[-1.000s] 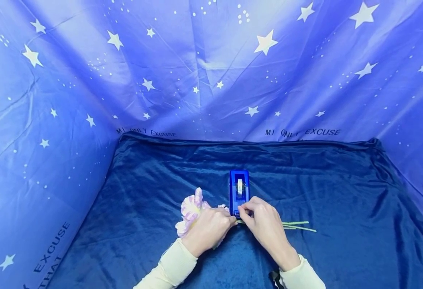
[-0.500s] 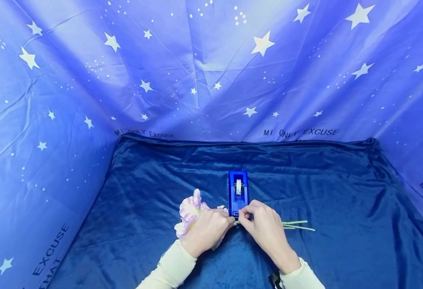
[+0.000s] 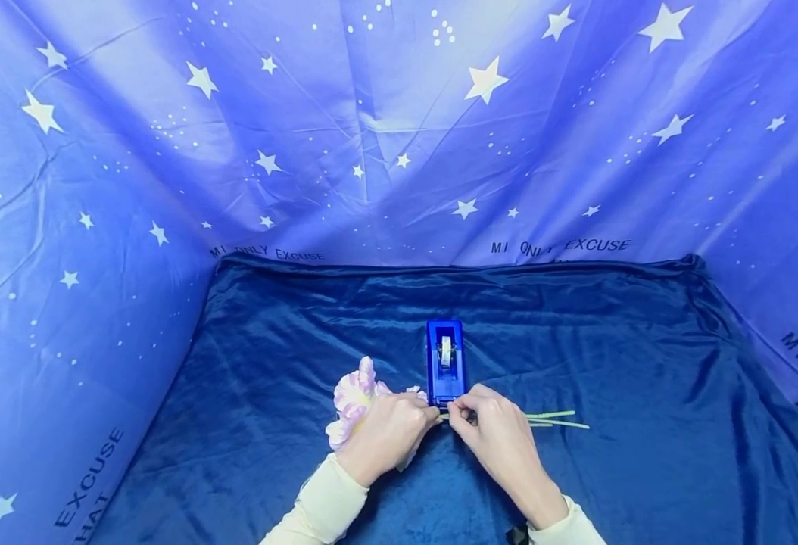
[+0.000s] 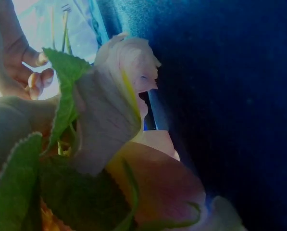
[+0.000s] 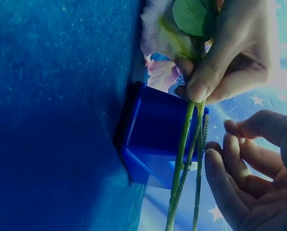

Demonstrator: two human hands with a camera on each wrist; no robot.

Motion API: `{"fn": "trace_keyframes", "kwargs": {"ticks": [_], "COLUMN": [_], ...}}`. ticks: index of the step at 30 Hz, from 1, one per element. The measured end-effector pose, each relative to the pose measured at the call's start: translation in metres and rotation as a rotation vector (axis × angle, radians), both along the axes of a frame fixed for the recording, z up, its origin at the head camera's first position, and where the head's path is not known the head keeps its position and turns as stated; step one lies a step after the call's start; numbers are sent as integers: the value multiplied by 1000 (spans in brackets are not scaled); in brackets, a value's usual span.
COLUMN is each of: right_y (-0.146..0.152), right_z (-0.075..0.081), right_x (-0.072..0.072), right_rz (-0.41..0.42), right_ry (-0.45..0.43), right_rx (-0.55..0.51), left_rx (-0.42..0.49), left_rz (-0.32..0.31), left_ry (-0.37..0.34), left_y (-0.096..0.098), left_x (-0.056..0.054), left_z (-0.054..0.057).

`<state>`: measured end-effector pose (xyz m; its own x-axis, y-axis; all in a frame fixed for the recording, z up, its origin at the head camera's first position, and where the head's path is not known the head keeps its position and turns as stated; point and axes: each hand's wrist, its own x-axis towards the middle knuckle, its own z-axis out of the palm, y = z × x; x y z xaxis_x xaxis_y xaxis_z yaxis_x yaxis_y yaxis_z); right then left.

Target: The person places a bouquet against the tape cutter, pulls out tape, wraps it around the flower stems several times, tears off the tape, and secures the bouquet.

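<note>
A pale pink-and-white artificial flower bunch (image 3: 354, 397) lies on the cloth, its green stems (image 3: 556, 418) pointing right. My left hand (image 3: 385, 435) pinches the stems just below the blooms and leaves. Touching or very near the left fingertips stands a blue tape dispenser (image 3: 445, 363) with a roll of tape (image 3: 446, 350) in it. My right hand (image 3: 501, 446) is above the stems, thumb and finger pinched together at the dispenser's toothed cutter (image 5: 206, 127), apparently on the tape's clear end. That end is too thin to make out. Blooms and leaves (image 4: 68, 72) fill much of the left wrist view.
Dark blue velvet cloth (image 3: 624, 348) covers the table, with soft folds. Blue-purple curtains (image 3: 399, 113) with white stars and printed words enclose the back and both sides.
My right fingertips have come slightly nearer to me, from over the dispenser's front to its front edge. The left hand keeps its hold on the stems. The head view has shifted slightly.
</note>
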<state>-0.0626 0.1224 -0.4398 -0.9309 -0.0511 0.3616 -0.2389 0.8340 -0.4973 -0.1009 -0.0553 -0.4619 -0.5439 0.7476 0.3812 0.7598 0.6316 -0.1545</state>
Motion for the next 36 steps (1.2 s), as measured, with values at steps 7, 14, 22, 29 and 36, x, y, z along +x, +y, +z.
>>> {"fn": "trace_keyframes", "kwargs": {"ticks": [7, 14, 22, 29, 36], "right_y": [0, 3, 2, 0, -2], "right_z": [0, 3, 3, 2, 1], "right_x": [3, 11, 15, 16, 16], "right_rz": [27, 20, 22, 28, 14], "right_ry": [2, -2, -57, -133, -212], "right_rx": [-27, 10, -47, -140, -159], "left_rx": [6, 12, -4, -12, -1], "left_rz": [0, -5, 5, 8, 11], "left_ry": [-11, -27, -1, -1, -15], "left_y": [1, 1, 0, -1, 4], "left_x": [-1, 0, 0, 1, 2], "left_z": [-1, -1, 0, 2, 5]}}
